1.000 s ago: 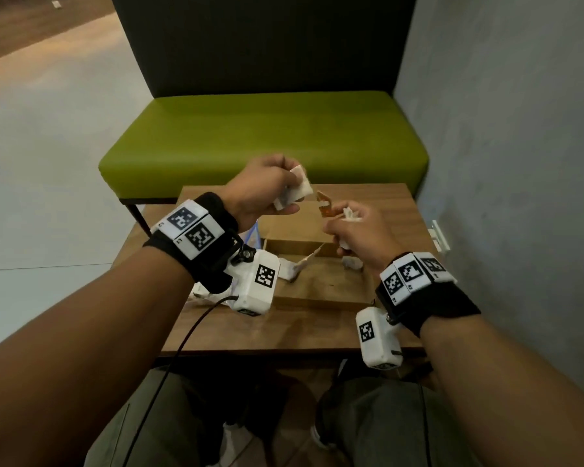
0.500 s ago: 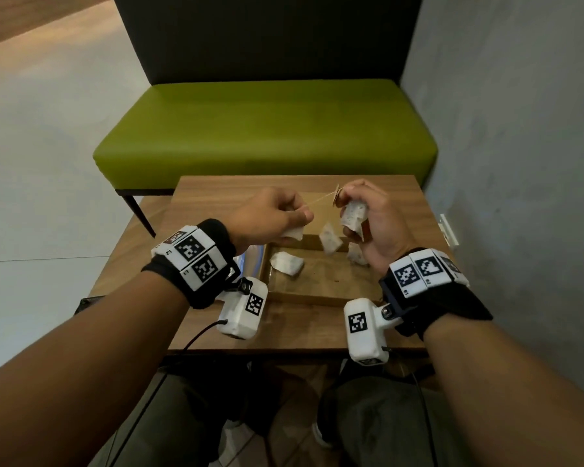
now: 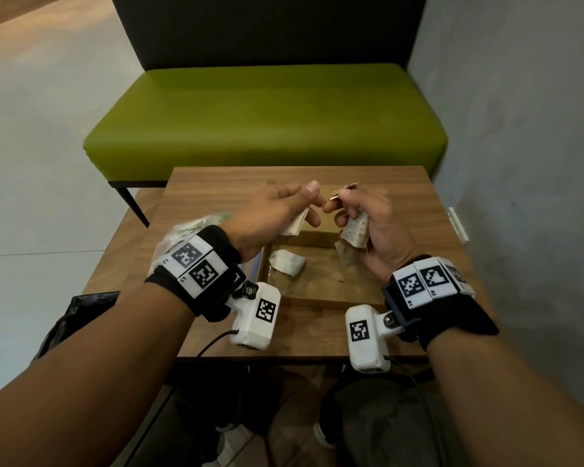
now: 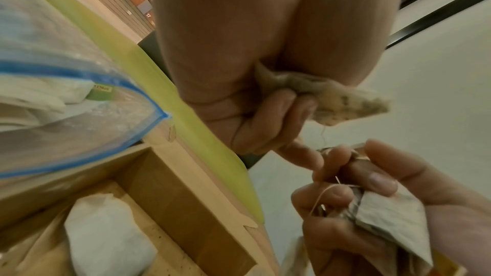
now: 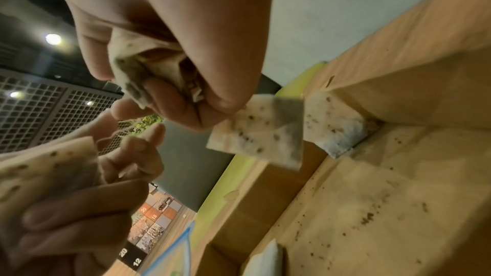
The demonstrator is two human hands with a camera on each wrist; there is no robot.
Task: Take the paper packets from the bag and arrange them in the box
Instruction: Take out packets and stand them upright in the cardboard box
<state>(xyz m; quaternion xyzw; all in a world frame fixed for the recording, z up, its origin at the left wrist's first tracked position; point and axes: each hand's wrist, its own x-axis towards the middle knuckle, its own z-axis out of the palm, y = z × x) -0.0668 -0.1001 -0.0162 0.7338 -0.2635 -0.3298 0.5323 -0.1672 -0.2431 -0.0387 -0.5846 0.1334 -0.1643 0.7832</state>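
Both hands hover close together over the far rim of the shallow cardboard box (image 3: 317,299). My left hand (image 3: 309,205) pinches one speckled paper packet (image 3: 295,225) (image 4: 345,102) against its palm. My right hand (image 3: 338,207) grips another packet (image 3: 354,232) (image 5: 149,64) with thin strings and small brown tags (image 3: 343,192) at its fingertips. A further packet (image 5: 260,133) hangs just below that hand. One white packet (image 3: 285,262) (image 4: 106,238) lies in the box at the left, and another (image 3: 346,256) (image 5: 337,127) leans in the far right corner. The clear zip bag (image 3: 189,230) (image 4: 53,91) with a blue seal lies left of the box, with packets inside.
The box sits on a small wooden table (image 3: 418,203) whose right side runs along a grey wall (image 3: 520,163). A green bench (image 3: 267,123) stands behind the table. A dark bag (image 3: 78,315) lies at the near left. Loose crumbs dot the box floor.
The two hands have come together over the box's far edge. The left hand has dropped from its raised spot, still holding its packet. The right hand keeps its packets and tags.
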